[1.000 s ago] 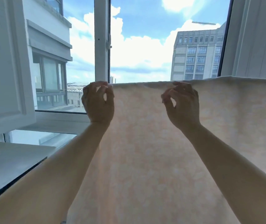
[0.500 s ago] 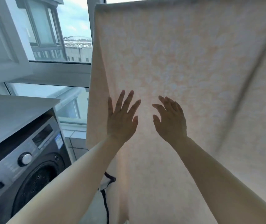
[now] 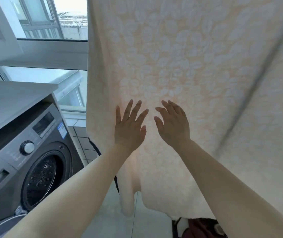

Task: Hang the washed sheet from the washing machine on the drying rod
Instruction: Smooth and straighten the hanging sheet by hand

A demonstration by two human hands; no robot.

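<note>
Neither grip holds: left hand (image 3: pixel 129 129) and right hand (image 3: pixel 174 125) flat on sheet (image 3: pixel 180 57) (rod unseen), so uneven smoothing could drag it off.

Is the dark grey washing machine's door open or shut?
Open: the dark grey washing machine shows its bare perforated metal drum through the round opening.

There is one pale peach sheet with a white leaf pattern (image 3: pixel 180 66), hanging. There are two bare hands: one left hand (image 3: pixel 129 128) and one right hand (image 3: pixel 173 125). There is one dark grey front-loading washing machine (image 3: pixel 25 155) with one round silver dial (image 3: pixel 27 147).
</note>
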